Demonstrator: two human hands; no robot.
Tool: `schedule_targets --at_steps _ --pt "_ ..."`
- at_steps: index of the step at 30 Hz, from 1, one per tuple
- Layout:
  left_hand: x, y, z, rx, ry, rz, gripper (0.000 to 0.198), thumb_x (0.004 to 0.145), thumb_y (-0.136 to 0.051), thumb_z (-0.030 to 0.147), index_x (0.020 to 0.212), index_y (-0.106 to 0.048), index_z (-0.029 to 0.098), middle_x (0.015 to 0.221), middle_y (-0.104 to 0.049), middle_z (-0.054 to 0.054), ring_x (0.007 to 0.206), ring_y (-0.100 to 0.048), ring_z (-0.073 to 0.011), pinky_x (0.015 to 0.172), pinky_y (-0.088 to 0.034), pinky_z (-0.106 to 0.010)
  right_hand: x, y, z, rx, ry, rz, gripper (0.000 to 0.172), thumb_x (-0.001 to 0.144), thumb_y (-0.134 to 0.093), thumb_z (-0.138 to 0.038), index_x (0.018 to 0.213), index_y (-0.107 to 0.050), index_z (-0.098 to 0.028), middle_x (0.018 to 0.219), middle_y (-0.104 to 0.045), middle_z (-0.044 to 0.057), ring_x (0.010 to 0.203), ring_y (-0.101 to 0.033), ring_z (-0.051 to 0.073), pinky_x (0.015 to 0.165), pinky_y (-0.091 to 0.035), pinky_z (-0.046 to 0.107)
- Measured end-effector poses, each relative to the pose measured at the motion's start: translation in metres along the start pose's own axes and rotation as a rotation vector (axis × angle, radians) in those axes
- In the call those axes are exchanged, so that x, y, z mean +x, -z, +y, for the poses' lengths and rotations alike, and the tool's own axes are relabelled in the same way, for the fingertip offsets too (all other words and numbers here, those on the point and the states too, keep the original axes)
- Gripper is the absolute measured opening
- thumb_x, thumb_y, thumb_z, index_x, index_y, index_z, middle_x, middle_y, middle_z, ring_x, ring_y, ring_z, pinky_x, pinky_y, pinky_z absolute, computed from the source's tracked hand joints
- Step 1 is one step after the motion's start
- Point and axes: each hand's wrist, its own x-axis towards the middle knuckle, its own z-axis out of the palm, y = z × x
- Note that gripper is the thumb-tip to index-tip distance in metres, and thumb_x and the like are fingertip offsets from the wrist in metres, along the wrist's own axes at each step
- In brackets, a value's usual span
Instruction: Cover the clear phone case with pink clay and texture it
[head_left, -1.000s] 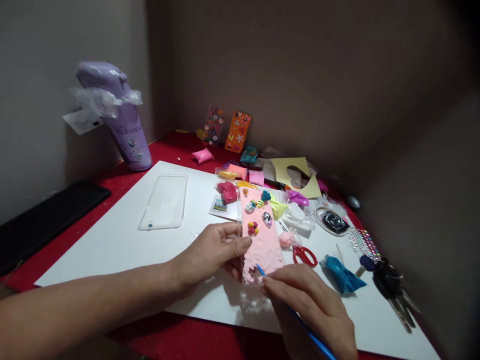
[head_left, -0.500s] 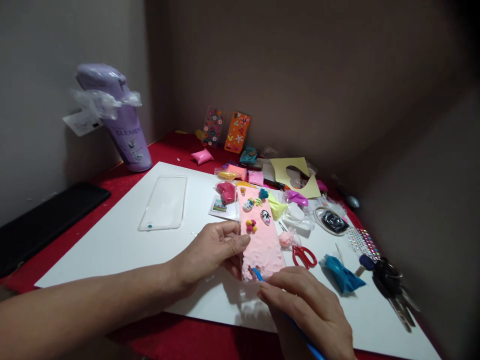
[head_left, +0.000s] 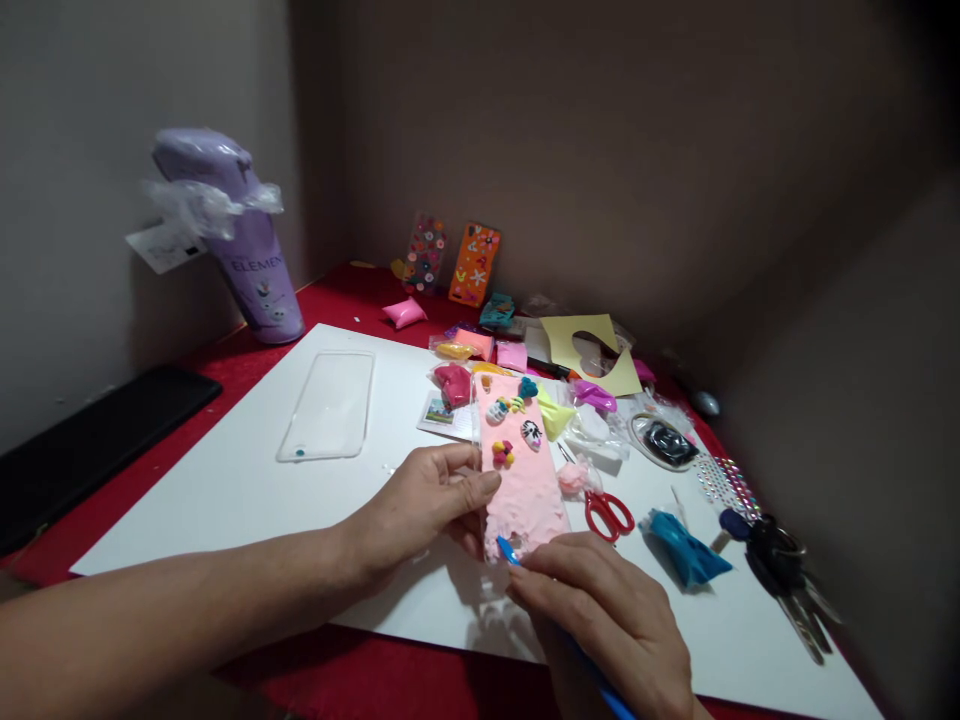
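A phone case [head_left: 525, 500] covered in pink clay is tilted up above the white board [head_left: 225, 520]. Small clay figures, among them a teal flower, a zebra-striped piece and a pink-and-yellow flower, sit on its upper half. My left hand [head_left: 424, 500] grips the case by its left edge, thumb on the pink surface. My right hand [head_left: 607, 620] is closed around a blue modelling tool [head_left: 506, 549], whose tip meets the rough clay at the case's lower left corner. Part of the tool's shaft is hidden by my fingers.
A clear phone case [head_left: 328, 405] lies left on the board. Red scissors [head_left: 609, 516], a blue clay packet [head_left: 686, 550] and keys [head_left: 787, 575] lie right. Behind are several clay packets, a yellow paper cutout [head_left: 626, 375], and two decorated cases. A purple bottle [head_left: 259, 265] stands back left.
My right hand and the blue tool have shifted slightly left, bringing the tip nearer the case's lower left corner. My left hand and the case stay almost still.
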Motion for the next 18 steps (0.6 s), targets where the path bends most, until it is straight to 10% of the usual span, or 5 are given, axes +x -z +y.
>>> schedule_targets --at_steps 18 --pt "-0.0017 -0.0016 0.0045 0.012 -0.001 0.007 0.021 0.082 -0.057 0.034 0.074 -0.051 0.016 0.065 -0.06 -0.002 0.054 -0.055 -0.0113 0.056 -0.045 -0.025 0.0074 0.0033 -0.0026 -0.007 -0.095 0.043 0.018 0.076 -0.055 -0.005 0.089 -0.065 -0.014 0.073 -0.064 0.006 0.065 -0.06 0.014 0.053 -0.049 0.026"
